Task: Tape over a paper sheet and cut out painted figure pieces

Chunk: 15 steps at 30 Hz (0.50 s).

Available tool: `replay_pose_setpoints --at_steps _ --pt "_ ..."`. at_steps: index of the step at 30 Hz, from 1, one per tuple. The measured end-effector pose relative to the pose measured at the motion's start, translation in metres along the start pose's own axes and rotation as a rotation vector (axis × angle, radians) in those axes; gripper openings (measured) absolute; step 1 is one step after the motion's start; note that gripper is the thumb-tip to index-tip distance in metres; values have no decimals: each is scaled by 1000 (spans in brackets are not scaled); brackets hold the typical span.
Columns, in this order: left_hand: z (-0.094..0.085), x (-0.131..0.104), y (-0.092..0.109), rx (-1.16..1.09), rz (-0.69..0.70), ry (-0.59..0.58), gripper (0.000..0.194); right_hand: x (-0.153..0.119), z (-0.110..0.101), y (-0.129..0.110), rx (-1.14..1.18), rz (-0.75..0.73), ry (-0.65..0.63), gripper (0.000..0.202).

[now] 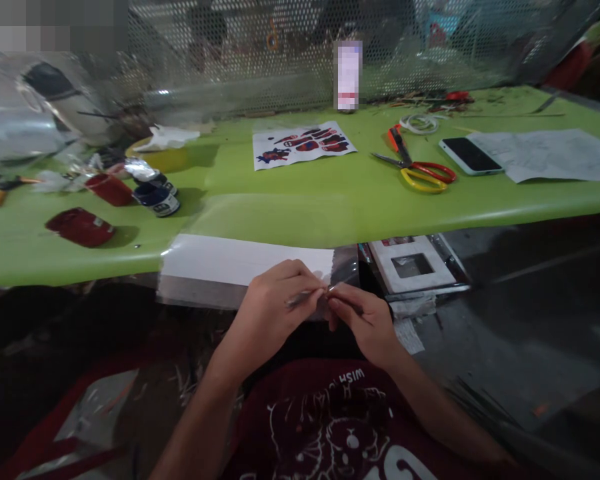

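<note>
My left hand (pixel 285 293) is closed, with a thin grey piece showing between its fingers near the table's front edge. Its fingertips meet those of my right hand (pixel 363 317), which is pinched on something too small to make out. Just behind and left of them, a white paper strip (pixel 220 260) lies under a clear plastic sheet (pixel 280 213) that hangs over the edge. Further back on the green table (pixel 220 160) is a white sheet with red and blue painted shapes (pixel 305 145).
Jars of dark blue (pixel 156 198) and red paint (pixel 80 227) stand at the left by a yellow bowl (pixel 163 159). Scissors (pixel 425 179), orange-handled cutters (pixel 397 143), a phone (pixel 470 155) and papers (pixel 555 155) lie at the right. Below the edge sits a white frame (pixel 413 265).
</note>
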<state>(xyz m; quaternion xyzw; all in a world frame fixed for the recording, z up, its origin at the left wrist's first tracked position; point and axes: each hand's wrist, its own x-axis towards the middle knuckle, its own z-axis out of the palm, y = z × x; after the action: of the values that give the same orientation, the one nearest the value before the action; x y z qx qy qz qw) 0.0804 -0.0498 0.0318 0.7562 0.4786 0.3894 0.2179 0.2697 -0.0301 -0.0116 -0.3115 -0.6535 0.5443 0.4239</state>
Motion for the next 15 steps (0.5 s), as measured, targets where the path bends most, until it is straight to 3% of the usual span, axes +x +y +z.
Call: replay_pose_setpoints --at_steps 15 --pt "1 -2 3 107 85 63 13 1 -1 0 -21 -5 -7 20"
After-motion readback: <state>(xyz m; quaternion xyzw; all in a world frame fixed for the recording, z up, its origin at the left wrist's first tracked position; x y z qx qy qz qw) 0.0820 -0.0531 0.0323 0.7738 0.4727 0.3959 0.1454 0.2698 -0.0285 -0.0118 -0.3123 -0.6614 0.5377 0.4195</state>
